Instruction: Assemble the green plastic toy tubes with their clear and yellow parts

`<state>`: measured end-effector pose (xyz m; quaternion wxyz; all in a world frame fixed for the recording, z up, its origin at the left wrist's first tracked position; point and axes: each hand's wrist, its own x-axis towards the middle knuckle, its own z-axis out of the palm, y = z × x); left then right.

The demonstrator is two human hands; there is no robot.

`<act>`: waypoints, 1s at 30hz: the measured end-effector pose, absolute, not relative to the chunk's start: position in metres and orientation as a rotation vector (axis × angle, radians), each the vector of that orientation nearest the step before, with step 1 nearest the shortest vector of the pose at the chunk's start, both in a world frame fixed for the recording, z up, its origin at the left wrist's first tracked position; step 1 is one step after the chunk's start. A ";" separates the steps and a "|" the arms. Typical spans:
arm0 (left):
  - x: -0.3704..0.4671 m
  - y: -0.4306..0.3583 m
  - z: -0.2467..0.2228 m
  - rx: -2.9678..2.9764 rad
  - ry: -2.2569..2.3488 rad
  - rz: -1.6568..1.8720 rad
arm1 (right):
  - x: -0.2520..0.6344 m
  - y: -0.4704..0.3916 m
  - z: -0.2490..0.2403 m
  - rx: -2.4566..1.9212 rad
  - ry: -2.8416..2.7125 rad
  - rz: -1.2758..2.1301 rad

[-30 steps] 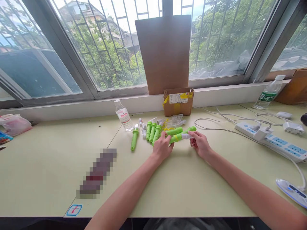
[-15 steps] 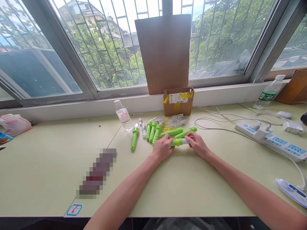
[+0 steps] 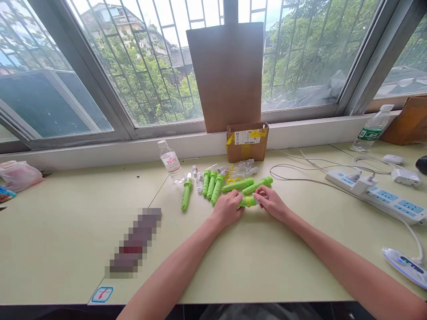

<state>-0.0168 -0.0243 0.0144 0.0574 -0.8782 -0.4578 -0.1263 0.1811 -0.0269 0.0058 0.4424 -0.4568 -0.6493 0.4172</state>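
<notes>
My left hand (image 3: 229, 207) is wrapped round a green plastic tube (image 3: 247, 202) with a yellow ring near its threaded right end. At that end, my right hand (image 3: 271, 203) pinches a whitish clear piece, mostly covered by the fingers. Just beyond the hands lie two more green tubes (image 3: 257, 186). Left of them, several green tubes (image 3: 210, 184) with clear or white tips lie side by side. Another green tube with a clear tip (image 3: 187, 195) lies apart, farther left. Small clear plastic parts (image 3: 245, 169) and yellow rings (image 3: 232, 181) are heaped behind.
A water bottle (image 3: 171, 162) stands behind the tubes on the left. A small cardboard box (image 3: 247, 153) is at the back, before a tall cardboard sheet (image 3: 230, 80). Cables and a power strip (image 3: 376, 195) occupy the right side. A blurred dark object (image 3: 135, 244) lies left.
My right hand has shifted slightly left toward the green tube's end, and less of the white piece shows between the hands. My left hand keeps its hold. The view has tilted slightly.
</notes>
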 end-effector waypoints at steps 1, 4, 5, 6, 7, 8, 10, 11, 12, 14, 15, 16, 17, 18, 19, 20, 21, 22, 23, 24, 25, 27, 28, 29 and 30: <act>-0.017 -0.024 0.014 -2.659 -1.392 -0.384 | 0.181 -0.028 0.007 -1.139 -1.613 1.050; -0.016 -0.024 0.015 -2.655 -1.401 -0.385 | 0.182 -0.030 0.009 -1.159 -1.655 1.086; -0.016 -0.024 0.015 -2.658 -1.401 -0.384 | 0.182 -0.031 0.010 -1.163 -1.681 1.087; -0.016 -0.024 0.015 -2.663 -1.402 -0.382 | 0.182 -0.031 0.011 -1.166 -1.710 1.078; -0.016 -0.024 0.015 -2.669 -1.403 -0.380 | 0.182 -0.032 0.011 -1.169 -1.735 1.061; -0.016 -0.024 0.016 -2.675 -1.407 -0.376 | 0.182 -0.032 0.011 -1.172 -1.757 1.039; -0.016 -0.025 0.016 -2.679 -1.423 -0.363 | 0.182 -0.032 0.011 -1.178 -1.790 1.001; -0.016 -0.025 0.017 -2.678 -1.432 -0.357 | 0.182 -0.032 0.010 -1.181 -1.804 0.992; -0.016 -0.025 0.017 -2.676 -1.438 -0.352 | 0.182 -0.032 0.009 -1.182 -1.815 0.988; -0.016 -0.025 0.017 -2.673 -1.442 -0.351 | 0.181 -0.032 0.008 -1.184 -1.828 0.990; -0.016 -0.025 0.017 -2.673 -1.442 -0.352 | 0.181 -0.032 0.007 -1.187 -1.829 0.991; -0.016 -0.025 0.017 -2.673 -1.440 -0.353 | 0.181 -0.032 0.006 -1.191 -1.826 0.992; -0.016 -0.025 0.017 -2.674 -1.439 -0.355 | 0.181 -0.032 0.006 -1.195 -1.823 0.992; -0.016 -0.025 0.017 -2.674 -1.437 -0.358 | 0.180 -0.032 0.006 -1.199 -1.819 0.991; -0.016 -0.025 0.016 -2.674 -1.433 -0.364 | 0.180 -0.032 0.006 -1.201 -1.816 0.991; -0.016 -0.025 0.016 -2.676 -1.428 -0.372 | 0.179 -0.032 0.006 -1.200 -1.813 0.991; -0.016 -0.024 0.015 -2.679 -1.421 -0.385 | 0.179 -0.033 0.006 -1.198 -1.809 0.992; -0.017 -0.024 0.015 -2.683 -1.411 -0.402 | 0.178 -0.033 0.007 -1.194 -1.806 0.997; -0.017 -0.024 0.014 -2.688 -1.400 -0.424 | 0.178 -0.034 0.008 -1.190 -1.803 1.004; -0.017 -0.024 0.014 -2.692 -1.388 -0.447 | 0.177 -0.034 0.008 -1.187 -1.801 1.009; -0.017 -0.024 0.013 -2.696 -1.377 -0.472 | 0.177 -0.035 0.009 -1.182 -1.801 1.010; -0.016 -0.024 0.012 -2.706 -1.354 -0.524 | 0.177 -0.035 0.009 -1.171 -1.809 1.008; -0.016 -0.024 0.011 -2.709 -1.342 -0.548 | 0.177 -0.035 0.009 -1.167 -1.814 1.005; -0.015 -0.024 0.010 -2.713 -1.326 -0.569 | 0.177 -0.034 0.008 -1.165 -1.819 1.000; -0.014 -0.024 0.009 -2.716 -1.306 -0.587 | 0.177 -0.034 0.008 -1.165 -1.825 0.994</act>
